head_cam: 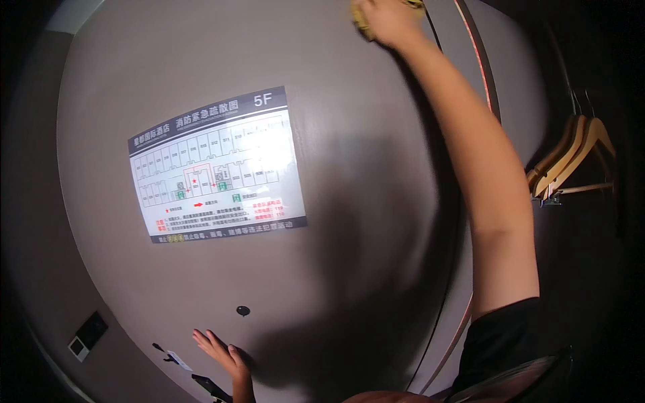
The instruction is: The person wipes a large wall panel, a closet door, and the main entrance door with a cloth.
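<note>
A grey door [201, 282] fills most of the view and bears an evacuation-plan sign [216, 169] with writing. My right hand [390, 20] is raised to the door's upper right part, pressing a yellow cloth [362, 22] on its surface; part of the cloth lies beneath the hand and at the frame's top edge. Low on the door, my left hand [220, 351] rests flat or nearly flat with its fingers apart, holding nothing. Just above it is a round black peephole [243, 311].
Wooden hangers [574, 156] hang at the right, beyond my raised arm. At the lower left are a black door handle [206, 385], a small latch [171, 358] and wall switch panels [86, 335]. A door frame strip [484, 65] curves along the right.
</note>
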Motion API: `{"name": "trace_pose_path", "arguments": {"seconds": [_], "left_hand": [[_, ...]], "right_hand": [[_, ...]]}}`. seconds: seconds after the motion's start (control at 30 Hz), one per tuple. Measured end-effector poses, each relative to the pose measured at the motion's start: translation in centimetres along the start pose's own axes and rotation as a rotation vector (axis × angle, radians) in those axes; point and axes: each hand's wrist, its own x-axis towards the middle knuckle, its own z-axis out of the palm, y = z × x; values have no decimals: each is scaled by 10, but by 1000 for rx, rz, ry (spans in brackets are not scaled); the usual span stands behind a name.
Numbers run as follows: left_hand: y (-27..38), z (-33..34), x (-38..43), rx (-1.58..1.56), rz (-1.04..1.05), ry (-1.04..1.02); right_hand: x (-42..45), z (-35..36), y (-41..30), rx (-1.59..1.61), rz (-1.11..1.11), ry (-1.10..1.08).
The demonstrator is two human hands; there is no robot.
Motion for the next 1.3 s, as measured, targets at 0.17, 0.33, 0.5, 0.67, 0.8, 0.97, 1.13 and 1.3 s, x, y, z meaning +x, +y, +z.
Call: {"name": "trace_pose_path", "arguments": {"seconds": [0.17, 0.33, 0.5, 0.67, 0.8, 0.97, 1.13, 1.3], "left_hand": [[1, 5, -1, 13, -18, 24], [11, 4, 0, 12, -7, 53], [5, 5, 0, 39, 10, 65], [2, 9, 0, 59, 22, 86], [-8, 12, -2, 69, 35, 78], [-9, 13, -3, 56, 57, 61], [-13, 9, -3, 79, 61, 60], [-20, 13, -4, 82, 96, 43]], "right_hand": [[-5, -17, 41, -70, -91, -87], [-27, -12, 44, -44, -215, 90], [-64, -31, 19, -16, -164, -86], [-90, -28, 8, -25, -173, -132], [-98, -21, -8, 80, -243, -115], [-116, -21, -57, 131, -331, -123], [-146, -33, -104, 327, -384, -194], [-148, -38, -79, 373, -374, -234]]}}
